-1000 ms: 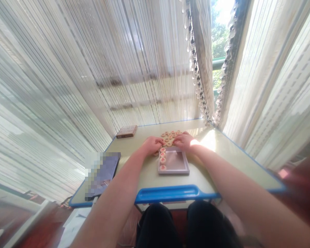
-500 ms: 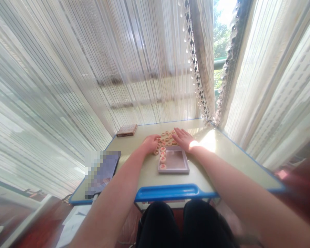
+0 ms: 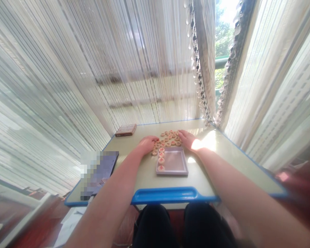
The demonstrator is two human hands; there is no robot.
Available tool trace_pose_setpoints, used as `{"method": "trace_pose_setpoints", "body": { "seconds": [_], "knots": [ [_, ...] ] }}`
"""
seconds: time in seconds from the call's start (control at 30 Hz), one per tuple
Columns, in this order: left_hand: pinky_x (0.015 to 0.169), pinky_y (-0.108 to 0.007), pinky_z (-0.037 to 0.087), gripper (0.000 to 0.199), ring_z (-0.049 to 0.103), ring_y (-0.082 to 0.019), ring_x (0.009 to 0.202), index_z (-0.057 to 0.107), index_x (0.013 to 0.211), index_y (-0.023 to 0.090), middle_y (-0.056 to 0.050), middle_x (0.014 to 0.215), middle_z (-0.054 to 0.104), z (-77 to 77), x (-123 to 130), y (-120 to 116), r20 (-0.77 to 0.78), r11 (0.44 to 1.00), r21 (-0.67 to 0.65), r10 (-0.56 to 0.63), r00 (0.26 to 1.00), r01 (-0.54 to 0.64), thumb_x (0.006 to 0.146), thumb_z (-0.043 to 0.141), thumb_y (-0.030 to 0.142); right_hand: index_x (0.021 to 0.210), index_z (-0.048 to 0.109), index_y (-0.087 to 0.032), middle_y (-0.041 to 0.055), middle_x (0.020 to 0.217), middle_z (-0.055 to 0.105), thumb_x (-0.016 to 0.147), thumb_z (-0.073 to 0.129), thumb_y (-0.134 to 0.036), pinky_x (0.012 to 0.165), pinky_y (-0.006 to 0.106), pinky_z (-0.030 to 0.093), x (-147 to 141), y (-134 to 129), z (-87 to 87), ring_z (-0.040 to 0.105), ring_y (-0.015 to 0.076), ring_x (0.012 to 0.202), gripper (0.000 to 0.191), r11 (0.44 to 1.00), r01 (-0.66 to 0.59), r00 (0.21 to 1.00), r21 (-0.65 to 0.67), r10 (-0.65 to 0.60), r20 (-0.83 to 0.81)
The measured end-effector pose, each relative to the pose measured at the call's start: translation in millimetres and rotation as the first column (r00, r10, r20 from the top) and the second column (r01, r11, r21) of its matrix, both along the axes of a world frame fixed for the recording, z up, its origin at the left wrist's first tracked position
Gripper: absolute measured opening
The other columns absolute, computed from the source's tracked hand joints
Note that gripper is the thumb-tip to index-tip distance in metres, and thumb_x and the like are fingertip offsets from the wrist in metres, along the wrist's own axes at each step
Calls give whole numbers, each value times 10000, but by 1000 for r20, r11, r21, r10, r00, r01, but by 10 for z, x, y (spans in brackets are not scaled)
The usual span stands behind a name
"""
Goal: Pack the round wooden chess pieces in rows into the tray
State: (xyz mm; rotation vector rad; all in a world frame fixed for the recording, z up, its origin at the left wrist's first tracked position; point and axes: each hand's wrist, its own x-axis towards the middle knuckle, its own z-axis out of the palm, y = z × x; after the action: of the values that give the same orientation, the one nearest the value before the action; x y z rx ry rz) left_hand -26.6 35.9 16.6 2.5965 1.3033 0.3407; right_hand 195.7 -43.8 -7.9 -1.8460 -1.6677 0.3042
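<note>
Round wooden Chinese chess pieces [image 3: 167, 139] lie in a loose group on the table, several with red or dark characters. At the group's left edge is my left hand [image 3: 147, 144], open, its fingers reaching to the nearest pieces. My right hand [image 3: 187, 138] rests open along the right edge, fingertips beside or touching the outer pieces; the hand partly hides its own fingers. Closer to me sits a shallow, pale lilac box [image 3: 185, 162]. A column of red-marked chess pieces [image 3: 161, 160] lines its left wall inside.
The pale table [image 3: 144, 179] has a blue rim and a blue front tray [image 3: 165, 195]. A small brown box [image 3: 126, 130] stands at the back left. On the left lies a dark, partly pixelated tablet-like object [image 3: 105, 172]. String curtains [image 3: 134, 69] hang behind the table.
My right hand has moved off the top of the pieces to their right side, uncovering more of them. My left hand stays at the left edge. The view has shifted slightly.
</note>
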Motion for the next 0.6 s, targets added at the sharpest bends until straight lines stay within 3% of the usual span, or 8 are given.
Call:
{"method": "trace_pose_setpoints", "body": {
  "seconds": [0.2,0.43,0.6],
  "knots": [
    [907,-263,415,376,559,-175,1014,647,1038,241,-14,1127,621,38,-7,-48,-15,1000,28,4,1000,-4,774,394,153,1150,570,-146,102,1246,525,885,270,-357,1013,341,293,20,37,-33,443,207,1169,452,999,-38,999,17,37,24],
    [895,-313,433,331,588,-204,970,665,1012,179,-68,1029,663,63,20,-79,68,997,70,29,997,-34,775,434,160,1224,514,-191,45,1350,425,857,329,-316,1053,345,243,27,61,-87,361,199,1241,429,1000,-12,998,22,11,56],
    [892,-326,439,332,585,-208,983,662,1013,182,-70,1030,661,35,17,-86,64,996,86,13,998,-18,798,409,180,1111,594,-211,51,1224,539,851,335,-306,997,354,320,48,75,-115,456,207,1148,379,999,-13,996,47,9,84]
  ]
}}
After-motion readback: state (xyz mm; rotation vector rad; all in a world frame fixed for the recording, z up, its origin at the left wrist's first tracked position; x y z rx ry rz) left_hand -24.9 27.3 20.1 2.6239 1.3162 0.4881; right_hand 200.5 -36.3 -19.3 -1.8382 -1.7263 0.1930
